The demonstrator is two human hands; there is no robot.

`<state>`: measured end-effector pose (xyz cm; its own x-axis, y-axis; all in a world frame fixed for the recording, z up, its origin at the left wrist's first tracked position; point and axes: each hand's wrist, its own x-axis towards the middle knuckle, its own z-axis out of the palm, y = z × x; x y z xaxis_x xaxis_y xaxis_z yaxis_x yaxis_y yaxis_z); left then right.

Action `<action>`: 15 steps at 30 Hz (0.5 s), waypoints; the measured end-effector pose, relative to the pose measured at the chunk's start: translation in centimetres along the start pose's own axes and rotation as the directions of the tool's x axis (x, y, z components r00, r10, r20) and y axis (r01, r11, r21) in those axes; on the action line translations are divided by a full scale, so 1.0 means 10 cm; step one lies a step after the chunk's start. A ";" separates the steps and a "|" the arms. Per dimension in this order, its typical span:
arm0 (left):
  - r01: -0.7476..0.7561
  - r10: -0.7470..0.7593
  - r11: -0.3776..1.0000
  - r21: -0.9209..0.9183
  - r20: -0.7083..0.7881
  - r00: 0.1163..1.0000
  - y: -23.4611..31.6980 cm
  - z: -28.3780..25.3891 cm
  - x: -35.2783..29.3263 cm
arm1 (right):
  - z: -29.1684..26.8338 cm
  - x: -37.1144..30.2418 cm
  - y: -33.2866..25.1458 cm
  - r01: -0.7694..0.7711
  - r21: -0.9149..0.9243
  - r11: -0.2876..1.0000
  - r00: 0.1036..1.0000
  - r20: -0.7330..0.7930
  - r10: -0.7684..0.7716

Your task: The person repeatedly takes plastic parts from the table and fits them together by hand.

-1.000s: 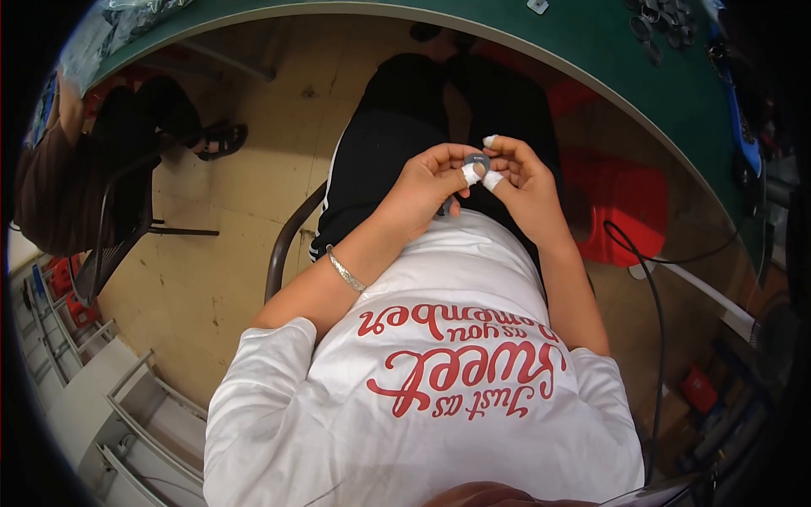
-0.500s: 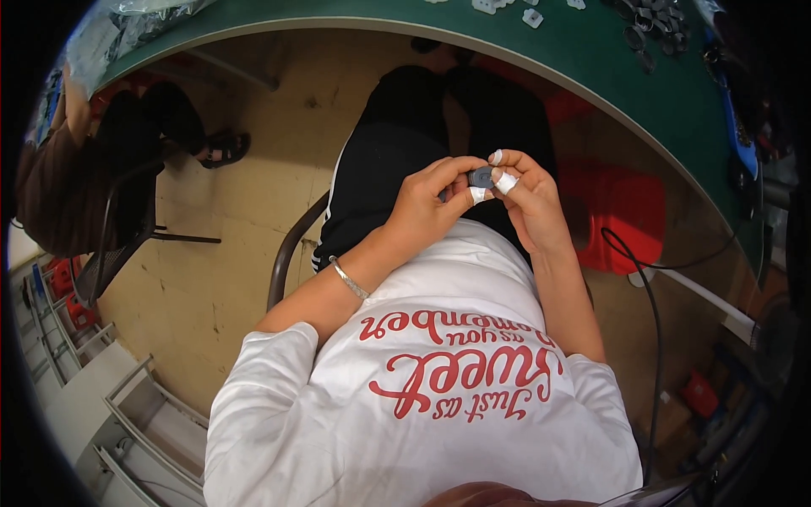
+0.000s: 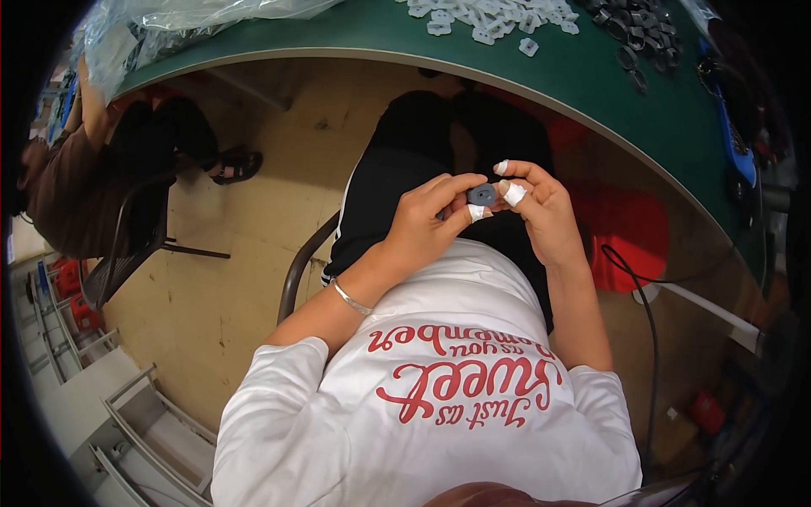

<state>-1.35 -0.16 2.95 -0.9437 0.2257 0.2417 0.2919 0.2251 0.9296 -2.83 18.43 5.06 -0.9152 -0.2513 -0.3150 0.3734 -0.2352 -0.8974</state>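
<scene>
Above my lap, my left hand point(image 3: 425, 217) pinches a small dark grey plastic part point(image 3: 481, 195) between thumb and fingers. The part is rounded, with a small hole or recess in its face. White tape wraps the left thumb tip. Close by on the right is my right hand point(image 3: 547, 218), its taped thumb and forefinger apart and nothing visible between them. The thumb tip is right beside the part; whether it touches, I cannot tell.
A green table point(image 3: 372, 34) curves across the front, bearing white plastic pieces point(image 3: 494, 17), dark rings point(image 3: 638, 38) and clear plastic bags point(image 3: 160, 29). A red stool point(image 3: 625, 232) and black cable point(image 3: 652, 338) are at right. Another person point(image 3: 68, 194) sits at left.
My right thumb and forefinger have drawn slightly back from the grey part, exposing more of its face. The view has shifted, showing more of the table top.
</scene>
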 end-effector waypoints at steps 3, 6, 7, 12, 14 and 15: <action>-0.003 0.003 1.000 -0.019 -0.013 1.000 0.01 0.02 0.02 | -0.02 0.01 0.05 0.028 -0.008 1.000 1.000 0.004 -0.028; 0.009 -0.009 1.000 0.009 0.002 1.000 0.00 0.04 0.02 | 0.01 0.00 0.04 0.033 -0.013 0.999 0.999 0.005 -0.033; -0.012 0.012 1.000 0.026 0.013 1.000 0.00 0.04 0.02 | 0.04 0.00 0.02 0.020 -0.032 0.999 1.000 0.010 -0.019; -0.098 0.093 0.991 0.096 0.057 0.994 0.00 -0.04 0.10 | 0.10 -0.01 -0.10 0.041 -0.131 0.991 0.999 -0.005 -0.042; -0.144 0.141 0.987 0.073 0.052 0.989 0.22 -0.21 0.30 | 0.14 0.00 -0.24 0.157 -0.064 0.986 0.987 0.033 -0.155; -0.215 0.213 0.971 0.104 0.025 0.977 0.38 -0.36 0.48 | 0.17 0.01 -0.37 0.245 -0.102 0.964 0.969 0.012 -0.245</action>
<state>-5.29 -1.65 8.69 -0.8555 0.2925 0.4274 0.5024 0.2685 0.8219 -4.06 17.68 8.85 -0.9770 -0.1969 -0.0816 0.1202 -0.1928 -0.9739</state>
